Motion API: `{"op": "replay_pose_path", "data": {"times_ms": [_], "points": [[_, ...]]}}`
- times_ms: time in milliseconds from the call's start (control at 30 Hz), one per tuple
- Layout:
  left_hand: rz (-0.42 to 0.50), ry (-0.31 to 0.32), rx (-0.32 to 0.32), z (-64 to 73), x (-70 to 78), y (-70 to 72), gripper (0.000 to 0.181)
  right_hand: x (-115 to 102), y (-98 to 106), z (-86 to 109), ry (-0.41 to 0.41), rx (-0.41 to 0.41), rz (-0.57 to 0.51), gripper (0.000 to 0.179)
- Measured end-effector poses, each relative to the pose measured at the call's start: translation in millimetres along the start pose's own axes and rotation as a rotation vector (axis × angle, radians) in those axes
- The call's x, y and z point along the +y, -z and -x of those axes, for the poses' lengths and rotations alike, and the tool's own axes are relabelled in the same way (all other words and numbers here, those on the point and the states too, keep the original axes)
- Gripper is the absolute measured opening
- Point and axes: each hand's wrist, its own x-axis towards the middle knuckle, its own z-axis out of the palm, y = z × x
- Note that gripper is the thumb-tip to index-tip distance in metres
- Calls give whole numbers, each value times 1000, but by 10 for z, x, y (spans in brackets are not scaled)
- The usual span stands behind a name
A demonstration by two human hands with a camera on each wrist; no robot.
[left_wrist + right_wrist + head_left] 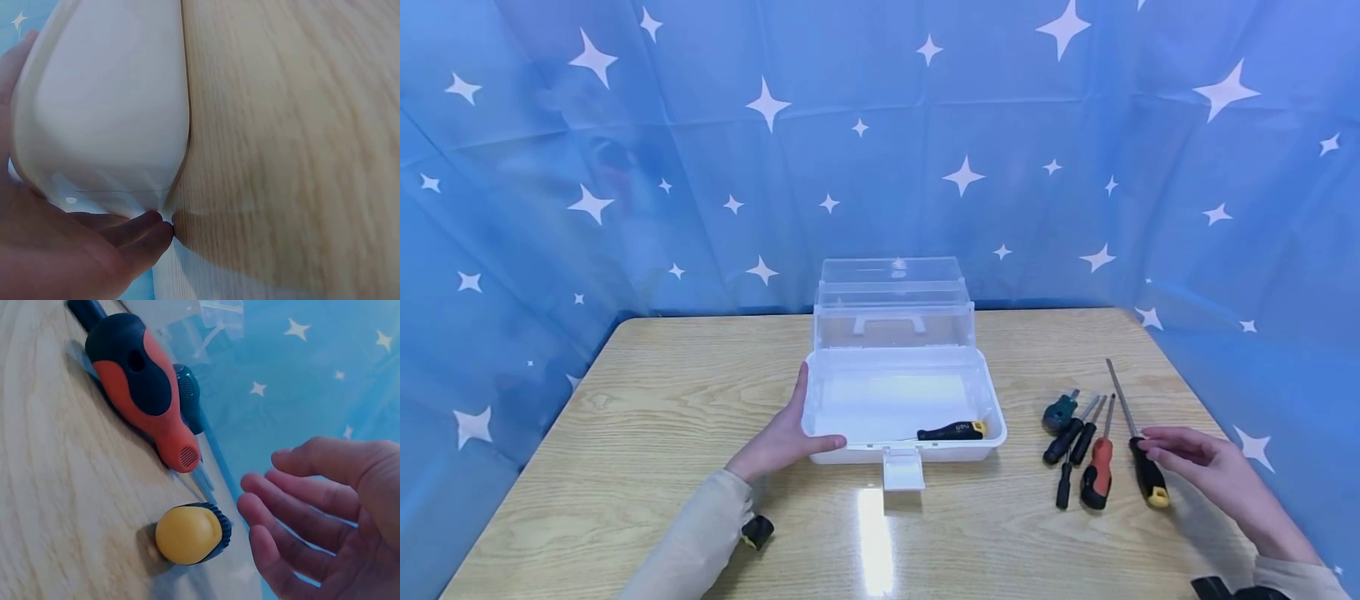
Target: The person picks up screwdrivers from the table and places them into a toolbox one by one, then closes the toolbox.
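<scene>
At the near left corner of a white toolbox (902,454), my left hand (782,442) grips its side. The thumb lies along the front rim, and the other fingers are at the left end wall, seen low in the left wrist view. Inside the box, a black and yellow screwdriver (952,431) lies along the front wall. My right hand (1206,467) hovers beside a long black screwdriver (1148,477) with a yellow handle end. In the right wrist view its fingers (281,531) are loosely bent and apart from that handle end (189,534).
Left of the long screwdriver lie an orange and black screwdriver (1097,475), a stubby green one (1060,412) and several small black ones (1063,442). The toolbox's clear lid (895,325) stands raised at the back; its front latch (903,471) hangs down. A blue star-patterned curtain (880,167) borders the table (685,400).
</scene>
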Motion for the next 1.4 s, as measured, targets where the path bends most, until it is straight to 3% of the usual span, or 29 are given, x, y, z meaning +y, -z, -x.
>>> {"op": "replay_pose_path", "data": {"times_ms": [167, 467, 700, 900, 1167, 1400], "points": [[2, -6, 0, -1, -2, -3, 125, 48, -19, 12, -7, 50, 42, 37], [3, -10, 0, -6, -18, 3, 127, 131, -47, 22, -117, 85, 108, 56], [3, -9, 3, -9, -20, 2, 126, 163, -64, -45, -180, 61, 178, 73], [-4, -7, 0, -6, -16, 4, 126, 141, -114, -127, -188, 99, 315, 65], [-13, -4, 0, -9, -23, 3, 126, 72, -172, -250, -282, 84, 424, 64], [6, -17, -3, -18, -42, 1, 126, 97, -240, -280, -282, 244, 430, 54]]}}
